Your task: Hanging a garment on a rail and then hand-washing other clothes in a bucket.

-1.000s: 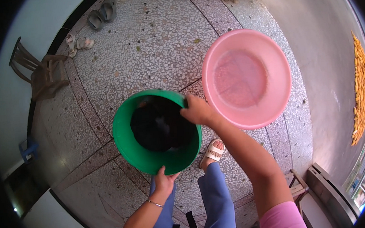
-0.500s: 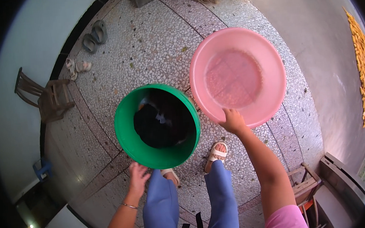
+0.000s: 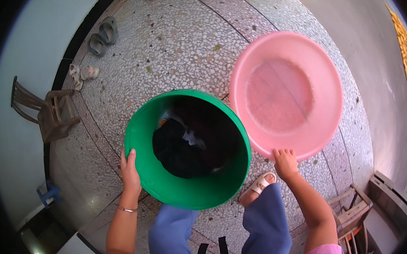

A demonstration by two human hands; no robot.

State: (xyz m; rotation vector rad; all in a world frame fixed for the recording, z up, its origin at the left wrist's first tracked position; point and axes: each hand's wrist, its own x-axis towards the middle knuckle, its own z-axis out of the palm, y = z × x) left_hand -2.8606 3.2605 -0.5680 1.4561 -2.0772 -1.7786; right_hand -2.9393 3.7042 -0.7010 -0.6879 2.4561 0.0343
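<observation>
Your left hand [image 3: 130, 172] grips the green bucket [image 3: 187, 149] by its left rim; your right hand [image 3: 285, 162] holds the pink basin [image 3: 286, 95] by its near rim. Dark clothes [image 3: 186, 144] inside are hard to make out. Both mouths open upward. Your left hand has moved up the rim since before.

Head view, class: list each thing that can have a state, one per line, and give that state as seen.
Green bucket: upright, open-topped, holding dark clothes.
Pink basin: empty, tilted, lifted off the floor.
Left hand: gripping the bucket's rim.
Right hand: gripping the basin's near rim.
Wooden chair: upright, unoccupied.
Grey slippers: lying paired on the floor.
White sandal: worn on the foot.
</observation>
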